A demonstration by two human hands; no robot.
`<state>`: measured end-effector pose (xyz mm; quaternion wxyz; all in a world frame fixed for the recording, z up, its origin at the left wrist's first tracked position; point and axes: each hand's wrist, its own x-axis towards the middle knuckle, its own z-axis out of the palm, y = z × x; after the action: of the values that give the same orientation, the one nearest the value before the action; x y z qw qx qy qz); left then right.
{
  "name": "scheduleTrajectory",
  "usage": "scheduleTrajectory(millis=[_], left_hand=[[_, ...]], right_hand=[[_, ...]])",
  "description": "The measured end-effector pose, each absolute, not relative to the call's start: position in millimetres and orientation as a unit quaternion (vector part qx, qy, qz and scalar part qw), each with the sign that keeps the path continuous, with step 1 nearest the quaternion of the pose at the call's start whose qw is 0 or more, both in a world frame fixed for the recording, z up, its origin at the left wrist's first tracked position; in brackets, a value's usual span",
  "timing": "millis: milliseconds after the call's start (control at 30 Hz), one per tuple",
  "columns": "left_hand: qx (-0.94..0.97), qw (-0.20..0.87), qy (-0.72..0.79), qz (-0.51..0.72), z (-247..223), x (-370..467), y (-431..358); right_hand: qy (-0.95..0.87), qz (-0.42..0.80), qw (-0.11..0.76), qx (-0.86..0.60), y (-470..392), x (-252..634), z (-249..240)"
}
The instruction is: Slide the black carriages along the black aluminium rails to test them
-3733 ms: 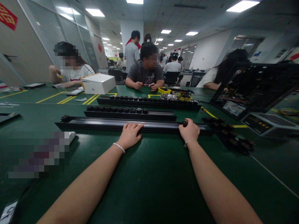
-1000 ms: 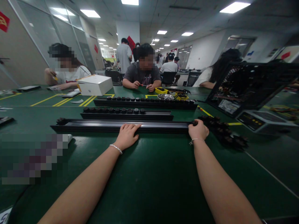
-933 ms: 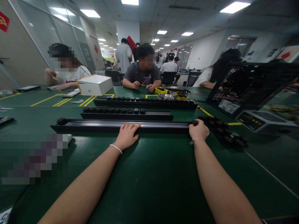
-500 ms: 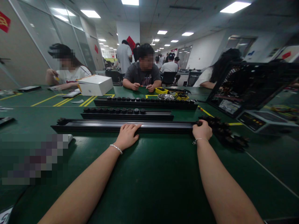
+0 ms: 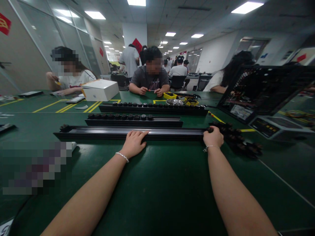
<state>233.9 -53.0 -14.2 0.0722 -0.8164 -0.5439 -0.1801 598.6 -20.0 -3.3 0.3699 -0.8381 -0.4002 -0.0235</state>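
Observation:
A long black rail [image 5: 98, 132] with a shiny inner channel lies crosswise on the green table. My left hand [image 5: 134, 143] rests on its near edge around the middle, fingers stretched out over the channel, gripping nothing. At the rail's right end, my right hand [image 5: 214, 137] is closed on a small black part [image 5: 209, 129], mostly covered by the fingers. One similar dark part [image 5: 65, 127] sits at the rail's left end. To the right of my right hand, several black wheel-like parts [image 5: 242, 141] lie in a loose row on the table.
Beyond are a shorter rail [image 5: 167, 123] partly filled with black parts and a longer filled rail [image 5: 152, 109]. A white box [image 5: 100, 90], yellow trays [image 5: 170, 95], an open computer case [image 5: 268, 88] and a power supply [image 5: 275, 129] stand around. A person [image 5: 150, 75] sits opposite.
Both my hands and the rail stay practically where they were. The person at the far left has shifted an arm slightly.

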Motion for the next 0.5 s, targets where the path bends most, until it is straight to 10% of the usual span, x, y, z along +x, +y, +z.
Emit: scheduleTrajectory(millis=[500], left_hand=[[-0.816,0.066,-0.546,-0.178,-13,234,-54]], right_hand=[[-0.391,-0.061,0.421,-0.816,-16,615,-11]])
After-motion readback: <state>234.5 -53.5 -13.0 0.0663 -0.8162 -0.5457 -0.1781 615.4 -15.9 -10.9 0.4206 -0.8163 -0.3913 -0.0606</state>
